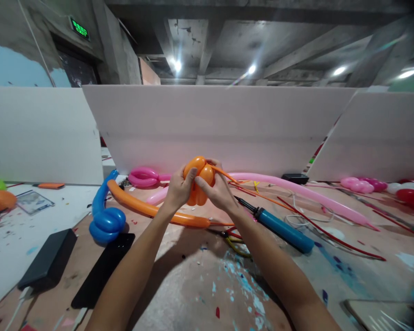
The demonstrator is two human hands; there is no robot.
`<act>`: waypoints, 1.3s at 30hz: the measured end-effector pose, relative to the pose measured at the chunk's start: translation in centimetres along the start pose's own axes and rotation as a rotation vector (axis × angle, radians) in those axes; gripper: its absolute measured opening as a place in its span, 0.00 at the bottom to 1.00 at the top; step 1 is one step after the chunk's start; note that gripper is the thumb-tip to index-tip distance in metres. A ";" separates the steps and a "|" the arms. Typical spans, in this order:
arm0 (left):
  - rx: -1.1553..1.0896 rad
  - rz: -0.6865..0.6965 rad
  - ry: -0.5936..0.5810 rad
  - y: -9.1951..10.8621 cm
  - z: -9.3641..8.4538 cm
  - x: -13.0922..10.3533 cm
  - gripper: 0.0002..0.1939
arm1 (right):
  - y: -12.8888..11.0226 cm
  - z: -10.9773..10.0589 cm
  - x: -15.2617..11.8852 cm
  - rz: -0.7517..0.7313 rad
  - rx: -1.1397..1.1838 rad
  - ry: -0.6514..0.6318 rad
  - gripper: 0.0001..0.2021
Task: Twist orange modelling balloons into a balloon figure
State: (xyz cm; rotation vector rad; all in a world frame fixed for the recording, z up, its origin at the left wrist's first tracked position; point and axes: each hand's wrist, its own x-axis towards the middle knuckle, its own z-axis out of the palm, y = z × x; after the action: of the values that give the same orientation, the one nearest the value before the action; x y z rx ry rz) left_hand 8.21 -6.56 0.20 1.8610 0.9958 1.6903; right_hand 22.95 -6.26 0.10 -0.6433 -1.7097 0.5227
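A twisted orange balloon (207, 174) with several rounded lobes is held up over the middle of the table. My left hand (180, 187) grips it from the left, thumb pressed on its front. From the right, my right hand (220, 186) closes on the same balloon, its thumb near the lower lobes. A thin uninflated orange tail (262, 195) runs from the balloon off to the right. Below and left of my hands lies a long orange balloon (138, 205). The fingers behind the held balloon are mostly hidden.
Left are a blue balloon (106, 224), black phone (105, 269) and black power bank (50, 259). Right are a blue hand pump (284, 230), long pink balloon (296, 187) and red strips. White panels (207, 128) stand behind the paint-spotted table (193, 294).
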 end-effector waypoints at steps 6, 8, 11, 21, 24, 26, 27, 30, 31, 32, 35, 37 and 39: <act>0.020 0.035 -0.020 0.4 0.6 -0.1 0.20 | 0.4 -0.4 0.4 -0.005 0.004 -0.001 0.28; -0.004 0.042 -0.040 0.7 0.5 -0.1 0.18 | 0.3 -0.6 0.4 -0.020 0.010 0.003 0.28; -0.042 0.025 -0.066 1.0 0.2 0.1 0.17 | 0.2 -0.7 0.3 -0.024 0.029 -0.009 0.28; 0.079 -0.067 -0.045 0.4 -0.2 0.2 0.21 | 0.7 -0.5 0.3 -0.117 -0.228 -0.117 0.26; 0.161 -0.036 -0.059 0.4 -0.4 0.2 0.22 | 0.3 -0.4 0.1 -0.107 -0.206 -0.116 0.28; 0.193 -0.022 -0.085 0.4 -0.5 0.1 0.23 | 0.1 -0.3 -0.1 -0.092 -0.189 -0.128 0.29; 0.207 -0.011 -0.092 0.4 -0.5 0.1 0.24 | 0.2 -0.2 -0.1 -0.089 -0.183 -0.134 0.29; 0.239 0.028 -0.110 0.5 -0.6 0.0 0.23 | 0.4 0.0 -0.1 -0.097 -0.163 -0.120 0.29; 0.240 0.035 -0.117 0.5 -0.7 0.0 0.23 | 0.4 0.1 -0.1 -0.094 -0.156 -0.113 0.29; 0.237 0.042 -0.123 0.6 -0.7 0.0 0.23 | 0.5 0.1 0.0 -0.089 -0.152 -0.104 0.29; 0.230 0.071 -0.138 0.8 -0.7 0.0 0.21 | 0.5 -0.1 0.1 -0.092 -0.164 -0.081 0.28; 0.244 0.074 -0.140 0.8 -0.7 0.0 0.18 | 0.5 -0.2 0.2 -0.111 -0.180 -0.069 0.27; 0.267 0.059 -0.143 0.8 -0.9 0.1 0.17 | 0.5 -0.3 0.2 -0.134 -0.190 -0.070 0.26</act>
State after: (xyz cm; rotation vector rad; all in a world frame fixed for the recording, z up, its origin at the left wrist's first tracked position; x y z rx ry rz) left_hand 7.52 -7.13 0.94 2.1660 1.1640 1.4903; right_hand 23.32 -5.76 -0.02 -0.6459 -1.8689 0.2931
